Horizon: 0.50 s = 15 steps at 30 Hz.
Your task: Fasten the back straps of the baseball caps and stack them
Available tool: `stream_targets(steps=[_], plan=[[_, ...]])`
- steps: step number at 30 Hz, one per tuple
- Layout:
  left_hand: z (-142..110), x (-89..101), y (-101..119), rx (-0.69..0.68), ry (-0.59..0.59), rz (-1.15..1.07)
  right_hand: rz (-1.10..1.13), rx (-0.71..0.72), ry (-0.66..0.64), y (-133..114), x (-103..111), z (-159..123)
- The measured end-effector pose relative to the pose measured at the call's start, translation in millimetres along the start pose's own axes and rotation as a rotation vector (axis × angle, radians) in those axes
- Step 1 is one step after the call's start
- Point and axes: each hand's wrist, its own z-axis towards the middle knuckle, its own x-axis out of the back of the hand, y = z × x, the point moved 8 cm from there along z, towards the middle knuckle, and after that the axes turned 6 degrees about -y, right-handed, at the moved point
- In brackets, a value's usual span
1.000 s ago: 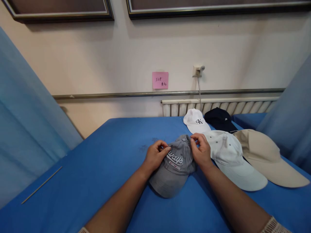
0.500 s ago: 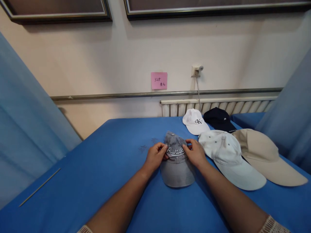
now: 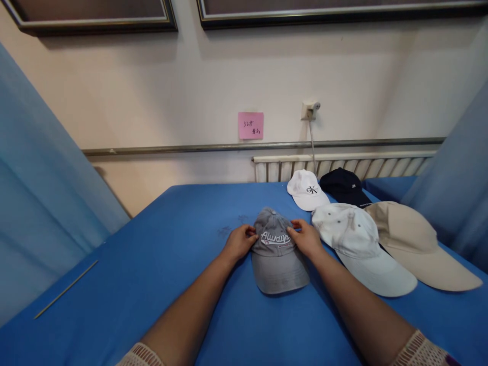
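Observation:
A grey baseball cap point(image 3: 280, 269) with white "Always" lettering lies on the blue-covered table, its brim toward me. My left hand point(image 3: 240, 242) pinches the left edge of the crown between bent fingers and thumb. On the opposite edge, my right hand point(image 3: 306, 238) grips the crown, the thumb in front and the fingers partly hidden behind. Just right of my right hand rests a pale mint cap point(image 3: 353, 234). A beige long-brimmed cap point(image 3: 414, 234) is partly behind it. Farther back sit a white cap point(image 3: 305, 188) with black letters and a dark navy cap point(image 3: 341, 185).
A thin stick point(image 3: 66, 290) lies on the blue sheet point(image 3: 152, 244) at the left. Blue curtains point(image 3: 41, 193) hang at both sides. Behind the table are a radiator point(image 3: 284, 170), a metal rail point(image 3: 183, 149) and a plugged-in cord point(image 3: 311, 134).
The grey cap's crown looks wider and smoother, with more of its lettering showing. My left hand has shifted slightly left, off the lettering. My right hand has barely moved.

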Motion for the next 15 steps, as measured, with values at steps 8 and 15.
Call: stream_targets(steps=[8,15], plan=[[-4,6.2,6,0.009,0.077,0.085,0.014,0.031,-0.037,3,-3,5],[4,-0.5,3,-0.041,0.100,-0.164,0.131,0.035,-0.040,2,-6,3]])
